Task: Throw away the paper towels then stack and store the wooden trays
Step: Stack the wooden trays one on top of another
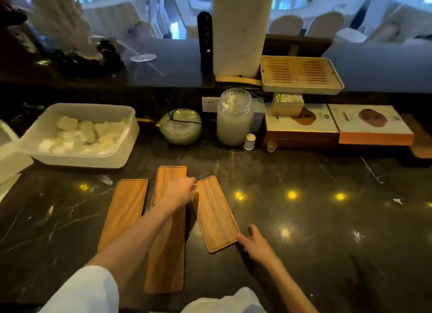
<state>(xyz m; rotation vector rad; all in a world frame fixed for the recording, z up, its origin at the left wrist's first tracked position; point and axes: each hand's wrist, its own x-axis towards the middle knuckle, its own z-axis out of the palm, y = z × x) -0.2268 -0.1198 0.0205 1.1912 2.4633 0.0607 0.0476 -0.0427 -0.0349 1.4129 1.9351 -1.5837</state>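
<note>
Three long wooden trays lie side by side on the dark marble counter. The left tray (125, 209) lies flat and untouched. My left forearm crosses the middle tray (167, 261). My left hand (181, 190) pinches the far end of the right tray (216, 213), which is angled and appears lifted a little off the counter. My right hand (256, 242) holds that same tray's near right corner. No paper towels lie on the trays.
A white plastic bin (46, 156) with rolled white cloths stands at the back left. A round glass bowl (181, 128), a lidded glass jar (234, 118), flat boxes (339, 125) and a slatted tea tray (301, 75) line the back. A paper towel roll (240, 29) stands on the ledge.
</note>
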